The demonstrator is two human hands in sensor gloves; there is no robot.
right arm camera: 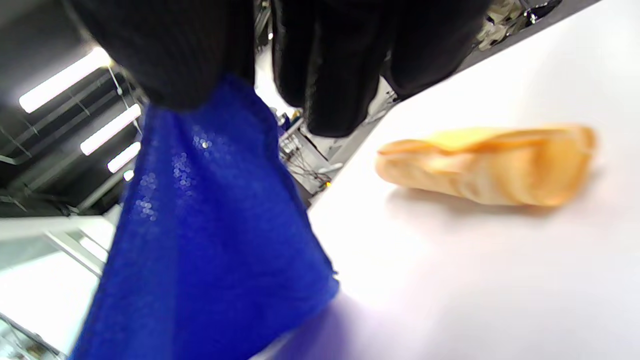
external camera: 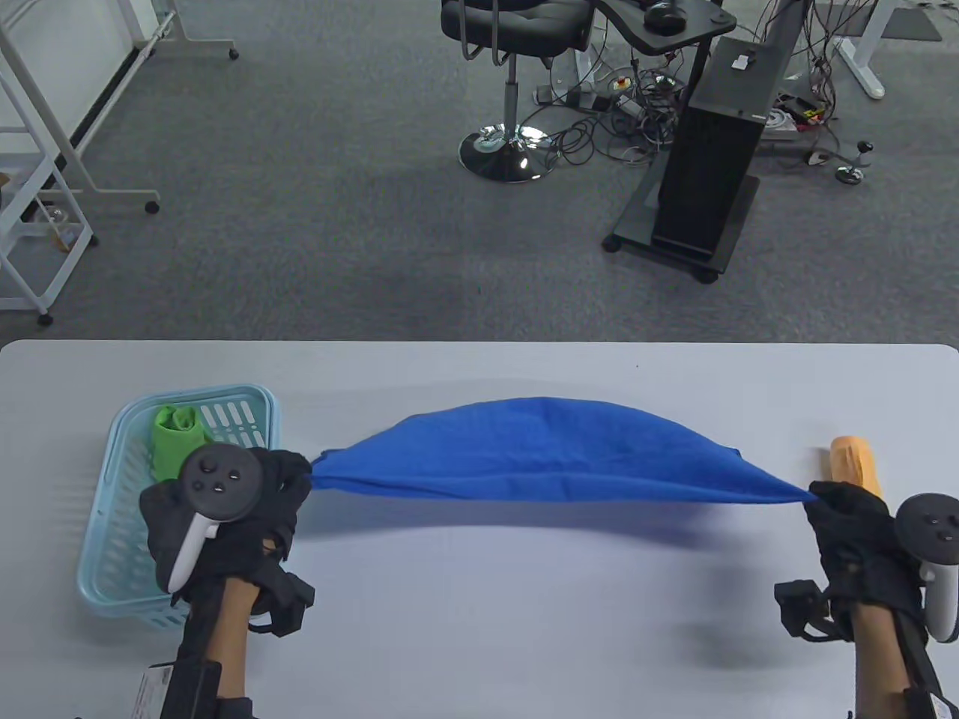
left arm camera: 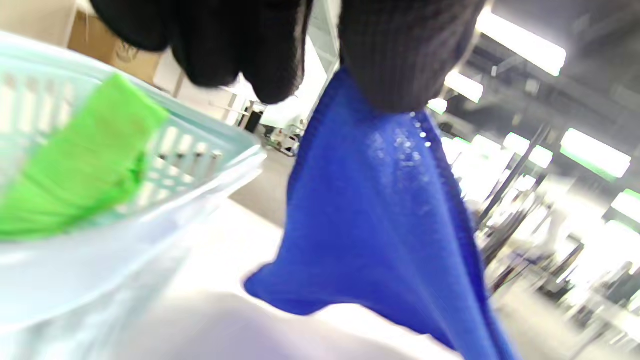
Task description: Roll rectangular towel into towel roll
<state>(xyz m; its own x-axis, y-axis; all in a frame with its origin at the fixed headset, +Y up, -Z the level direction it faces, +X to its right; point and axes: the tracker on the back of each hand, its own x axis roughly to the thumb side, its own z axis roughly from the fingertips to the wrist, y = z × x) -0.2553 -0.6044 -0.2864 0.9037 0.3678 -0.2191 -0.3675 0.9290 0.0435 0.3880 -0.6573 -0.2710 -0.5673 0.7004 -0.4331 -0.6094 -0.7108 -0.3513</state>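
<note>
A white table [external camera: 479,599] fills the lower half of the table view, with grey carpet beyond its far edge. On that floor stand a black equipment cabinet on castors [external camera: 704,172], a black swivel chair with a chrome base [external camera: 513,75], a tangle of cables [external camera: 622,120] between them, and white metal racks [external camera: 45,165] at the far left.

Stretched across the middle of the table, a blue towel [external camera: 547,453] hangs as a sagging band between the two hands, its far edge bowed away from the person and a shadow on the table beneath it. The left hand [external camera: 247,509] pinches the towel's left corner between gloved fingertips [left arm camera: 400,60]; the right hand [external camera: 854,524] pinches the right corner, its fingers [right arm camera: 170,55] closed on the cloth.

A pale blue slotted plastic basket [external camera: 112,539] sits at the table's left, directly under and beside the left hand, part of it hidden by the hand and its tracker. Inside, toward the basket's far end, lies a rolled green towel [external camera: 174,442]. At the table's right, just beyond the right hand, rests a rolled orange towel [external camera: 854,464], partly hidden behind the glove.
</note>
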